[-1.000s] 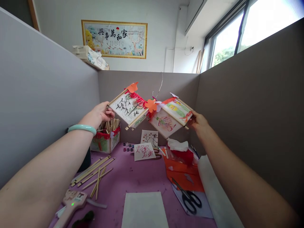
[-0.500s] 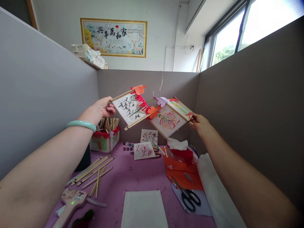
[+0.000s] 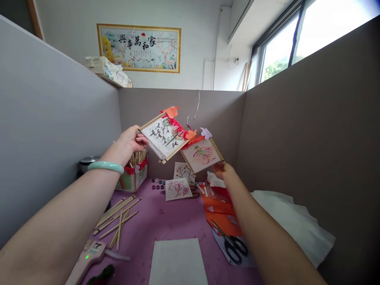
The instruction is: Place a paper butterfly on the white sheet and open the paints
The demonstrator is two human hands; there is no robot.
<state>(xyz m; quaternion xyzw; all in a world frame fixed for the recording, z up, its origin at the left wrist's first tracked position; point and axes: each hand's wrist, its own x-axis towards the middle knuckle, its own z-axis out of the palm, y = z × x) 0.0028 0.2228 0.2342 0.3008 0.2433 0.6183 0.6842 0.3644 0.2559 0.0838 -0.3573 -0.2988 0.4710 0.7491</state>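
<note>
In mid-air hangs a paper lantern of drawn panels edged with thin wooden sticks. Its left panel bears dark plant sketches and red at the top; its right panel has a coloured burst. Orange and purple paper cutouts sit on its upper edges, and a thin wire rises above it. My left hand, a pale green bangle on its wrist, is closed on the stick at the left corner. At the lower right corner, my right hand is closed on the frame, its fingertips partly hidden behind the panel.
Loose wooden sticks and a glue gun lie left. A decorated stick box stands behind. White paper lies in front, black-handled scissors and orange paper right. Grey partitions enclose the purple table.
My right hand has moved left and down, bringing the panels closer together. The lantern's brightly coloured far-right side has gone out of sight. My left hand has shifted slightly down.
</note>
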